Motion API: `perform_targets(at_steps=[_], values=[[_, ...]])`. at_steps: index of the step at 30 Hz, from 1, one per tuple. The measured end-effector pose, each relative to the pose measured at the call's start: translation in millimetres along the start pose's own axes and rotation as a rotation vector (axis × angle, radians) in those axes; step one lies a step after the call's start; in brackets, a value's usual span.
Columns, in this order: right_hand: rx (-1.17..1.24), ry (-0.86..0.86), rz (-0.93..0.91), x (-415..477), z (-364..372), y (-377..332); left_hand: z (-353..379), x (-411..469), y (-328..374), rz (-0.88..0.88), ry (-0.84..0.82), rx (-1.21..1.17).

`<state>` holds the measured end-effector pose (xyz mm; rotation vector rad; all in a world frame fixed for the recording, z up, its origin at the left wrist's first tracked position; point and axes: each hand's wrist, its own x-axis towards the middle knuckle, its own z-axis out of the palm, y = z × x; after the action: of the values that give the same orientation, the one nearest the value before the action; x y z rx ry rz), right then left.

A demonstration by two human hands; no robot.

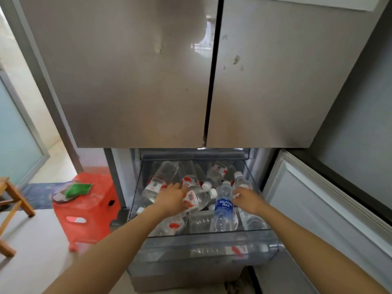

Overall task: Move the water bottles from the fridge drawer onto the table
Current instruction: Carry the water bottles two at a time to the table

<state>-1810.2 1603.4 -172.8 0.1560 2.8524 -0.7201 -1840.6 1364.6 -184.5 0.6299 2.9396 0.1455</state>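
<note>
Looking down from the head camera at a steel fridge [127, 81], with its fridge drawer [207, 240] pulled out below two closed upper doors. Many water bottles [167, 171] lie heaped inside the drawer, most of them clear with red-and-white labels. The left hand [171, 198] reaches in, fingers wrapped round a red-labelled bottle [199, 197] lying on top of the heap near the middle. The right hand [249, 199] lies on a white-capped bottle [239, 180] at the drawer's right side; whether its fingers close round it cannot be told. A blue-labelled Aquafina bottle [223, 211] leans between the two hands, just beside the right one. Left of the fridge, a red plastic stool [89, 215] carries a plate with a green cloth [77, 188].
</note>
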Motion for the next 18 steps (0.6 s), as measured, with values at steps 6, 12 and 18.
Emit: perform_targets(at_steps=[6, 12, 18], values=[[-0.021, -0.078, 0.129, 24, 26, -8, 15, 37, -8, 0.082, -0.168, -0.018], [0.010, -0.115, 0.190, 30, 32, -11, 28, 49, 2, 0.025, -0.132, 0.038], [0.037, -0.111, 0.206, 33, 34, -13, 28, 46, 4, 0.000, -0.093, -0.019]])
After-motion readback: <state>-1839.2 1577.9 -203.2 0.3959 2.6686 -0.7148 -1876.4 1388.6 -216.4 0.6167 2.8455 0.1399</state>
